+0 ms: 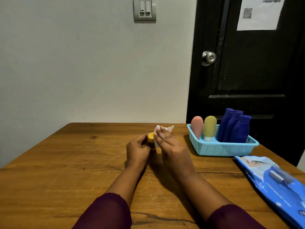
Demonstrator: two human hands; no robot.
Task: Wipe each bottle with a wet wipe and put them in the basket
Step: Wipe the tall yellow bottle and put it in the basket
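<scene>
Head view showed the left hand (137, 150) curled round a small yellow plastic bottle (151, 137), over the middle of the brown wooden table (66, 162). The right hand (171, 146), fingers nearly straight, pressed a thin white wet wipe (165, 128) against the bottle's side. The bottle looked light and stiff, likely slick once damp; a firm hold round its body seemed safest for carrying it to the light-blue perforated plastic basket (222, 152).

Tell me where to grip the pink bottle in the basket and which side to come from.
Grip the pink bottle by its rounded upper body, probably from above and the left. It stands upright; the basket wall hides its lower end, and the yellow-green bottle stands close on its right.
</scene>
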